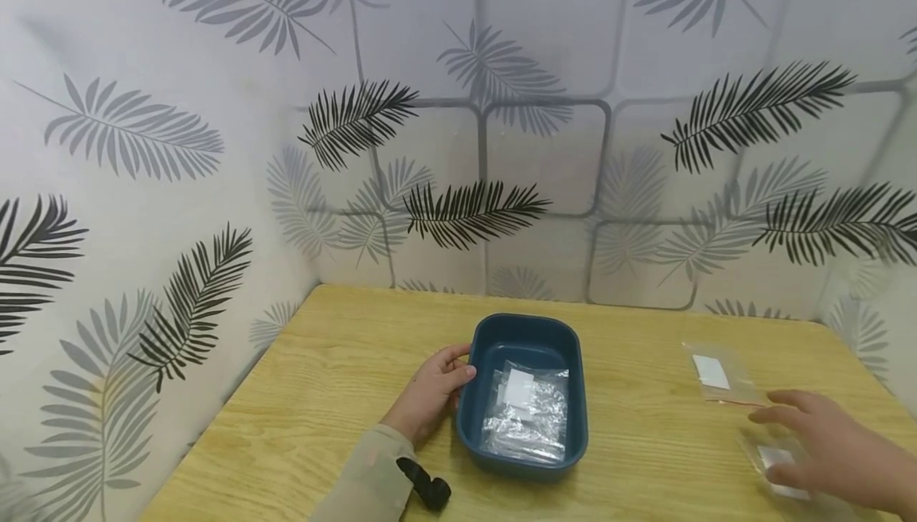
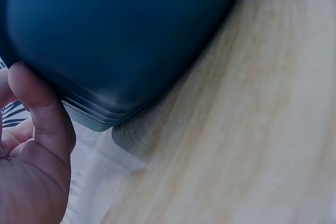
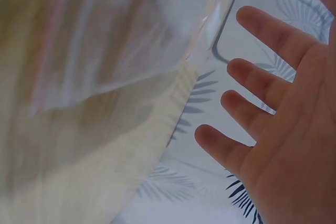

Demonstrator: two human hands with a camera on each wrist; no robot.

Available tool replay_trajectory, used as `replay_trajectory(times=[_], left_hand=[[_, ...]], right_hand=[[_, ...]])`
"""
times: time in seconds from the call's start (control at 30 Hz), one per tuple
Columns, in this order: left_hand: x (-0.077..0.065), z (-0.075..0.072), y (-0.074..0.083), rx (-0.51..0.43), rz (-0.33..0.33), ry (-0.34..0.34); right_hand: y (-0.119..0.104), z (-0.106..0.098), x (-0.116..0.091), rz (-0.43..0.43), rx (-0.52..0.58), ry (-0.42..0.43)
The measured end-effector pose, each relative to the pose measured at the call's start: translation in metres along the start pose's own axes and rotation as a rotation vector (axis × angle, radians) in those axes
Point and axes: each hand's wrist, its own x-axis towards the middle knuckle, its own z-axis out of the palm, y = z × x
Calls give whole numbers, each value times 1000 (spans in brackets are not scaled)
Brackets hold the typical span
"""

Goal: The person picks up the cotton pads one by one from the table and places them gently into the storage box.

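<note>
A dark blue plastic bin (image 1: pixel 520 474) stands on the table, with several clear zip bags (image 1: pixel 530 422) bearing white labels inside. My left hand (image 1: pixel 430 391) holds it by the left rim; the left wrist view shows the thumb (image 2: pixel 39 98) against the bin's wall (image 2: pixel 115 35). Over at the right, my right hand (image 1: pixel 831 442) hovers with its fingers spread, holding nothing. Below it is a blurred clear bag with a white label (image 1: pixel 784 470). Another clear zip bag (image 1: pixel 741 375) with a white label and a red seal line lies just beyond its fingertips.
The wood-grain table (image 1: pixel 322 395) ends at a patterned cloth backdrop (image 1: pixel 544 164) behind and at the left. A black strap (image 1: pixel 424 484) sits by the left sleeve (image 1: pixel 372 474).
</note>
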Motion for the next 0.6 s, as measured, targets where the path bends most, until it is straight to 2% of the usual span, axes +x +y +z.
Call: replay_trajectory(times=[0.17, 0.3, 0.6], left_hand=[[0, 0, 0, 0, 5, -1], [-1, 1, 1, 10, 0, 1], [-1, 2, 1, 8, 6, 3]], right_hand=[[11, 14, -10, 16, -37, -6], [14, 22, -15, 26, -51, -45], [16, 27, -17, 6, -70, -15]])
